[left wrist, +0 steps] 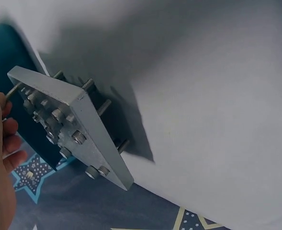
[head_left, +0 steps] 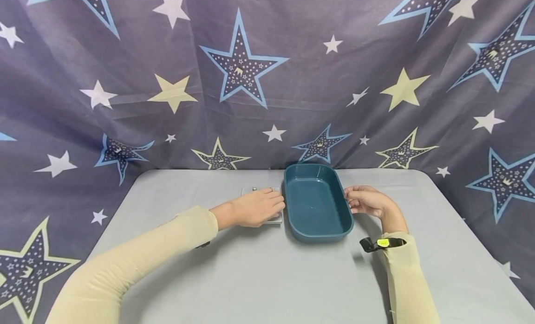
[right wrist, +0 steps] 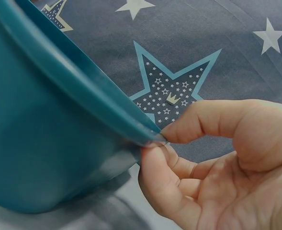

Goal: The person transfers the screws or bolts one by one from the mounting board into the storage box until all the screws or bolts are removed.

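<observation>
1. The left hand (head_left: 257, 208) reaches over the plate (left wrist: 94, 148), its fingers curled; in the left wrist view it pinches a bolt (left wrist: 14, 90) near one corner, though the picture's edge cuts off part of this grasp.
2. The plate is metal and sits under the left hand, just beside the bin (head_left: 319, 205). Other bolts (left wrist: 104, 108) pass through it, their heads crowding one face and their threaded ends jutting from the other.
3. The right hand (head_left: 368, 201) grasps the bin's near side rim, thumb above and forefinger curled below.
4. The bin, blue-green with rounded corners, stands upright between the two hands, its opening facing up.
5. The tabletop (head_left: 271, 277) is pale grey and extends around both hands, with shadows under each arm.
6. A cream sleeve (head_left: 154, 247) covers the arm behind the left hand; another (head_left: 409, 277) covers the right arm, where a black strap (head_left: 368, 244) with a yellow patch (head_left: 382, 243) crosses near the wrist.
7. Beyond both hands hangs a dark cloth (head_left: 267, 116) printed with stars.
</observation>
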